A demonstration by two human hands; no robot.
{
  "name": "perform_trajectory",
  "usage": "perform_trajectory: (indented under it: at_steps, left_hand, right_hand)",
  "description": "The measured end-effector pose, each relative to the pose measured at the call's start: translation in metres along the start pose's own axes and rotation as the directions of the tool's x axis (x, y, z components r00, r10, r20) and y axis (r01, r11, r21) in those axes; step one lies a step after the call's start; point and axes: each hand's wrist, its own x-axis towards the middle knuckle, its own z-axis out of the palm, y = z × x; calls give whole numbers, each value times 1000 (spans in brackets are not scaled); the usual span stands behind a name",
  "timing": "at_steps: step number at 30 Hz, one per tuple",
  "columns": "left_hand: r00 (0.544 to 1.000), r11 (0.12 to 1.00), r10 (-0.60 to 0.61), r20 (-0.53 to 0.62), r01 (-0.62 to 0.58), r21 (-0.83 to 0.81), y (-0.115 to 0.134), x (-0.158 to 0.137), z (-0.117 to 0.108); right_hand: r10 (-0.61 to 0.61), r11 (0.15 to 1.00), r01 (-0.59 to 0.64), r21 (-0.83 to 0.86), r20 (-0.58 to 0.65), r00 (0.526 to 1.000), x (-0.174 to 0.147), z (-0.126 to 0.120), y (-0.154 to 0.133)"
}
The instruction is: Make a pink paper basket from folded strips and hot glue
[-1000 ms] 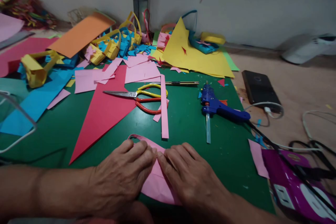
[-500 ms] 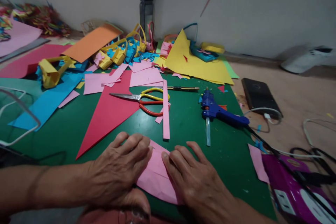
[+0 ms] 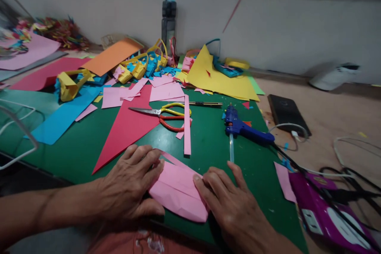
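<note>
A folded piece of pink paper (image 3: pixel 178 190) lies on the green tabletop close to me, with creases across it. My left hand (image 3: pixel 135 182) presses on its left end, fingers bent and held together, thumb along the near side. At the right end, my right hand (image 3: pixel 228 194) has its index fingertip on the paper; its fingers are curled, the little finger raised. Both palms are hidden. Beyond the hands lie yellow-and-red-handled scissors (image 3: pixel 175 116), a narrow pink paper strip (image 3: pixel 187 131) over their handles, and a red paper triangle (image 3: pixel 125 131).
A blue glue gun (image 3: pixel 238 125) with a glue stick lies to the right, its cord running past a black phone (image 3: pixel 288 114) and a purple box (image 3: pixel 324 210). Yellow sheets (image 3: pixel 220 79), small paper baskets (image 3: pixel 133 67) and a cutter knife (image 3: pixel 205 104) lie farther back.
My hands have moved slightly apart, baring more of the pink paper. My left thumb now lies straighter by its near edge. The camera view has tilted up a little.
</note>
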Motion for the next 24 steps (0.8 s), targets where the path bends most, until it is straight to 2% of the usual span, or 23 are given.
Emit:
perform_trajectory:
  at_steps: [6, 10, 13, 20, 24]
  left_hand:
    - [996, 989, -44, 73, 54, -137, -2, 2, -3]
    - [994, 982, -66, 88, 80, -170, -3, 3, -4]
    - [996, 984, -35, 80, 48, -173, -5, 1, -3]
    - [999, 995, 29, 31, -26, -102, -8, 0, -2]
    - [998, 994, 61, 33, -58, -88, -9, -2, -2]
  right_hand:
    - [98, 991, -99, 95, 18, 995, -7, 4, 1]
    - [171, 972, -189, 139, 135, 976, -6, -5, 4]
    - [211, 959, -246, 142, 222, 952, -4, -12, 4]
    - [237, 960, -260, 105, 195, 952, -7, -10, 0]
    - [199, 978, -207, 35, 159, 967, -10, -11, -1]
